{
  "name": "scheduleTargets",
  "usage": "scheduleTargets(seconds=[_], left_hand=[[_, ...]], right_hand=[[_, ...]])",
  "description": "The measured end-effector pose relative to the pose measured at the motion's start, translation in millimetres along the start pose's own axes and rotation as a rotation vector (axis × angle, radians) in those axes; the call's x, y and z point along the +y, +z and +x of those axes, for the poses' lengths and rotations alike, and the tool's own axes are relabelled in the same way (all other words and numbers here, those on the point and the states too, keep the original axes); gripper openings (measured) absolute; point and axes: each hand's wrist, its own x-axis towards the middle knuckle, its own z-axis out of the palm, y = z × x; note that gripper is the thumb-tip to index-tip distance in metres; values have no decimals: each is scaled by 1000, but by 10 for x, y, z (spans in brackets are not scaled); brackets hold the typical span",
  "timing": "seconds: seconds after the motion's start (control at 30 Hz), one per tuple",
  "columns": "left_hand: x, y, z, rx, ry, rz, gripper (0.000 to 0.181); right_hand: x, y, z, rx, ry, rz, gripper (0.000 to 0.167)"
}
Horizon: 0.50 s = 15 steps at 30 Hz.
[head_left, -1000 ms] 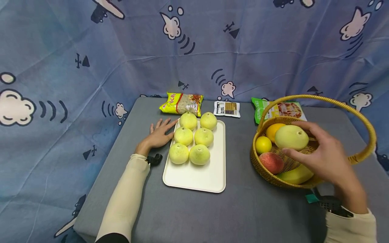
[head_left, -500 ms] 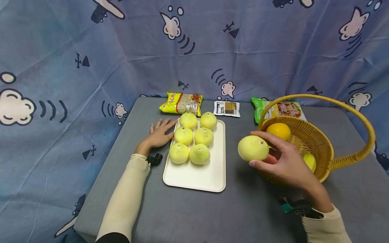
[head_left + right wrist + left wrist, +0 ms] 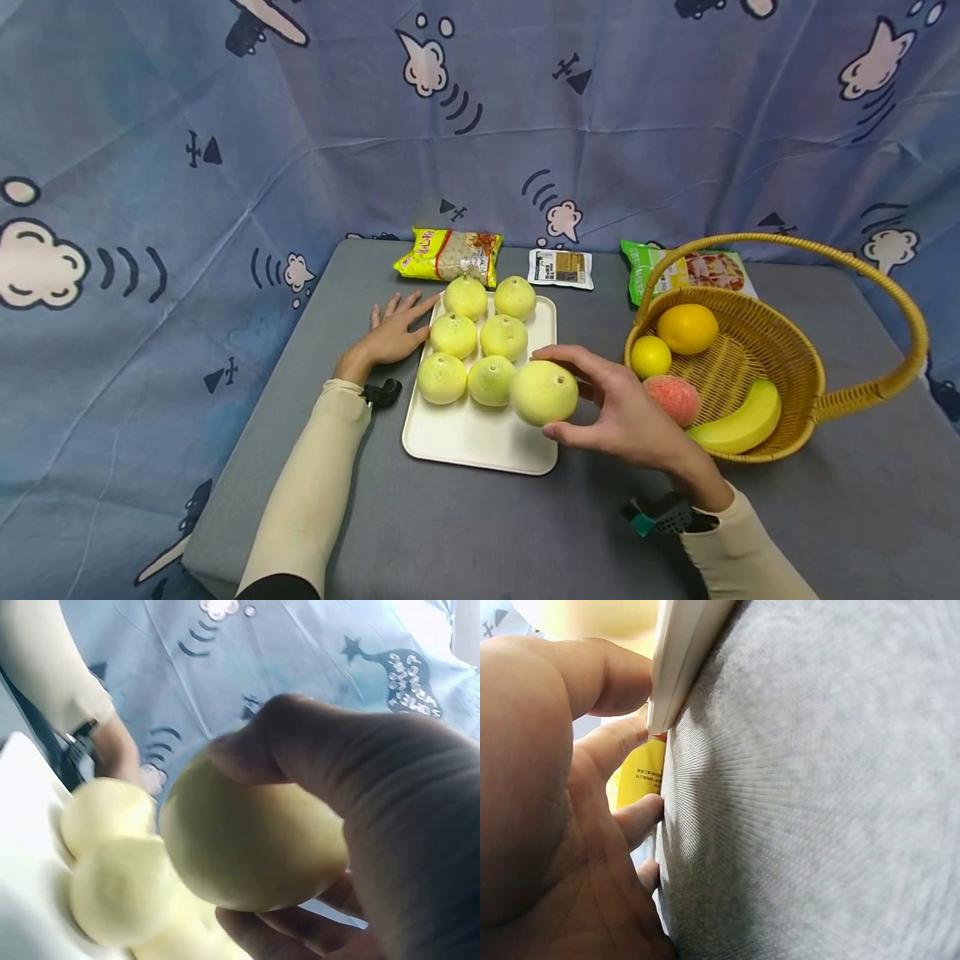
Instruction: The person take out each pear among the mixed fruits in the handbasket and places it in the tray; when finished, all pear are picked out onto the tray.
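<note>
My right hand (image 3: 637, 417) grips a round pale yellow-green fruit (image 3: 543, 392), like a small melon, between thumb and fingers. It is held over the right edge of a white rectangular tray (image 3: 480, 442). Several similar fruits (image 3: 503, 337) stand on the tray in two columns. In the right wrist view, the thumb (image 3: 251, 754) lies over the held fruit (image 3: 247, 832), with fingers partly hidden beneath. My left hand (image 3: 392, 333) rests on the table with fingers spread, beside the tray's left edge. In the left wrist view, the thumb (image 3: 619, 679) touches the tray's rim (image 3: 686, 656).
A wicker basket (image 3: 806, 367) with a tall handle stands at right, holding an orange (image 3: 687, 328), a lemon (image 3: 650, 357), a peach (image 3: 672, 400) and a banana (image 3: 741, 421). Behind lie a yellow food bag (image 3: 450, 255), a small white packet (image 3: 560, 269) and a green bag (image 3: 712, 268).
My right hand has carried the pale fruit leftward, out of the basket and across to the tray's right edge. The left hand has stayed put by the tray.
</note>
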Motion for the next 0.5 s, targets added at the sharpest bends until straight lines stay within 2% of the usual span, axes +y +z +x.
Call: scheduleTargets(seconds=[0.37,0.5], left_hand=[[133,-65,-121,-20,8,-21,65],[160,-78,-141,-11,6,-22,65]], right_hand=[[44,469,143,-50,-45,154,74],[54,614,161,-72,-48,193,75]])
